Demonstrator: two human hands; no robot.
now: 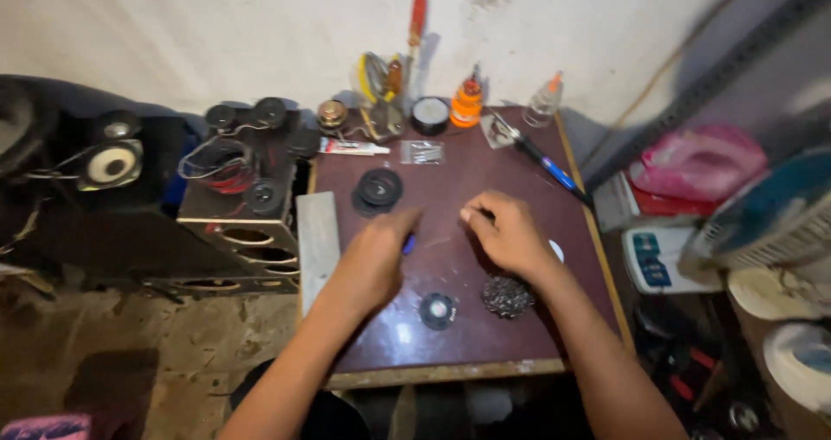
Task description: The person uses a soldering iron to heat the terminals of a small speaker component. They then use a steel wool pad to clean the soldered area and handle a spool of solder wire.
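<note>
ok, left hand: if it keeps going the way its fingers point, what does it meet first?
The left hand points up and right across the table. First in that line is probably the right hand's fingertips, a short gap away. Depth is unclear; if it passes beneath them, the tabletop beyond looks free.

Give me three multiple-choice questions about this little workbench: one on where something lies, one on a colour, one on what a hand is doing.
1. Where does the steel wool pad lie?
A. under the right wrist, near the table's front edge
B. against the back wall
C. on the floor

2. What colour is the small bottle at the back of the table?
A. green
B. orange
C. black

3. What is the left hand doing?
A. lifting a speaker
B. resting flat and empty
C. holding a small blue thing

Answers: 1 A, the pad sits just below the right hand. 2 B, its body is plainly orange. 3 C, a blue tip peeks out from the fingers.
</note>
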